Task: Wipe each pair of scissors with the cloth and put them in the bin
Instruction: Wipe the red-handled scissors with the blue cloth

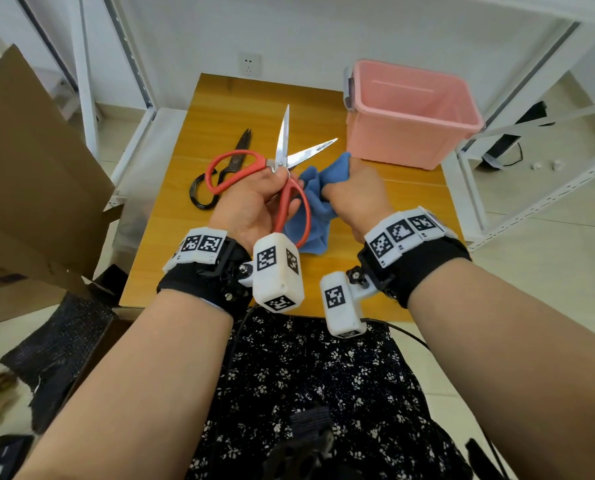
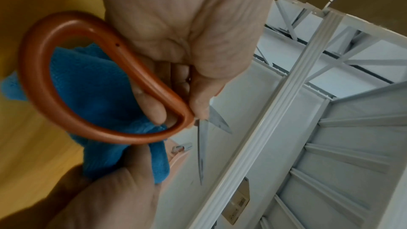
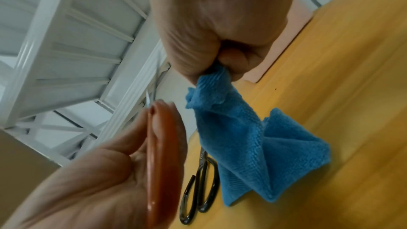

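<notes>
Hands: we find the left hand (image 1: 254,199) curled round the red-handled scissors (image 1: 282,168) near the pivot, thumb on top, one handle loop lying across the palm; the right hand (image 1: 355,188) is closed on a bunched part of the blue cloth (image 1: 311,202).
Cloth: we note it hangs from the right fist, its lower folds down by the wooden table (image 1: 220,109); we cannot tell whether they rest on it.
Cloth and blades: apart; we judge wiping not yet in contact.
Scissors in hand: held above the table, blades spread in a V.
Pointing: tips away from the person; one blade runs nearly straight ahead, the other slants toward the pink bin (image 1: 410,116).
Long axis: handles toward the body, blades toward the far table edge.
Second pair: black scissors (image 1: 220,174) lie flat on the table, left of the held pair, tip also pointing away.
Bin: at the far right of the table; nothing shows in the part of its interior we can see.
Advice: we recommend folding the cloth over one blade from the spine side and drawing it from pivot to tip, fingers behind the edge.
Risk: in our judgement, open blades may nick the cloth or the fingers.
</notes>
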A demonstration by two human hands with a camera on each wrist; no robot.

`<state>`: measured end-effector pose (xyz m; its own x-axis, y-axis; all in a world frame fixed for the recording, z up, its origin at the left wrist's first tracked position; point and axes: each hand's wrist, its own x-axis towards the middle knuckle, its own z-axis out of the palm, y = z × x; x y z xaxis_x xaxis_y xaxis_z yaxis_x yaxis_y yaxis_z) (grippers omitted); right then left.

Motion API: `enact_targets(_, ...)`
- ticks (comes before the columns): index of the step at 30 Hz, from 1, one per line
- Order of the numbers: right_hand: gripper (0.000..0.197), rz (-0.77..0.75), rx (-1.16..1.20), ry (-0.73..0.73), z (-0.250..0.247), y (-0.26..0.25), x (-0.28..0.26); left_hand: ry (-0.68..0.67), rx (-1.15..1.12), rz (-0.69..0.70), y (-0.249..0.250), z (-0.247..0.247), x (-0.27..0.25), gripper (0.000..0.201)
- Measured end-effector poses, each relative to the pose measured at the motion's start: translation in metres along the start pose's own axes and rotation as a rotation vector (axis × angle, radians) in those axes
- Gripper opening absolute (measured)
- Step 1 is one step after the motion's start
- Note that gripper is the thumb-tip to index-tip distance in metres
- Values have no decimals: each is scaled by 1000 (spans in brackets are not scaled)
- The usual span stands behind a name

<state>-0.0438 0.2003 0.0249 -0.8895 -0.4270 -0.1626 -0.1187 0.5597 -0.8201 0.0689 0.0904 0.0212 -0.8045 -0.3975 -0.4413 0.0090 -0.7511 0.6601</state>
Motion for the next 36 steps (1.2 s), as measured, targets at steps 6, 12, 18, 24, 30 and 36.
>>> enact_targets(6, 18, 179, 520, -140, 5, -6, -4, 18, -31, -16, 1, 3, 2, 7)
enact_targets(12, 12, 333, 754, -229, -1, -5, -5, 200, 25, 4, -8, -4, 9, 13)
enact_targets(18, 34, 309, 819, -386, -1, -6, -13, 161, 108, 14, -10, -5, 12, 11)
enact_targets(24, 27, 295, 792, -300, 5, -4, -14, 134, 80, -26, -9, -1, 6, 3)
enact_targets(30, 27, 290, 844, -306, 9, -2, -17, 142, 101, -14, -10, 6, 2, 31)
enact_targets(36, 20, 224, 666, -139, 8, 1, -12, 46, 187, -27, -13, 13, 1, 18)
